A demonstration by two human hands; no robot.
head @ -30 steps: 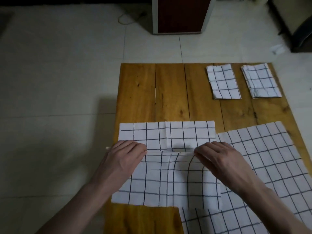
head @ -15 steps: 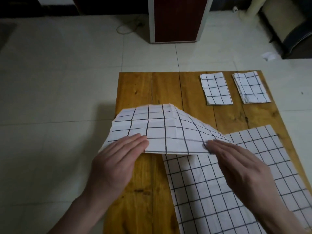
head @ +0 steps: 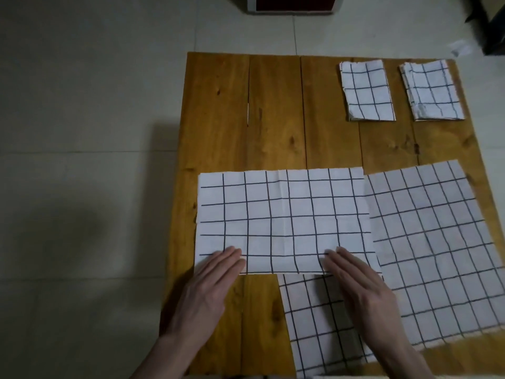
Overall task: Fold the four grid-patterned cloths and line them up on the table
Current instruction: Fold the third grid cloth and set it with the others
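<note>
No legible text, labels, brand marks, numbers or signs in the head view. The grid-patterned cloths (head: 284,220) carry only plain dark lines on white. The wooden tabletop (head: 273,119) shows bare grain and knots, with no markings.

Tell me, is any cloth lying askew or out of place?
Slightly. The half-folded cloth overlaps the unfolded cloth, which lies tilted against the table edges. The two folded cloths sit neatly in a row.
</note>
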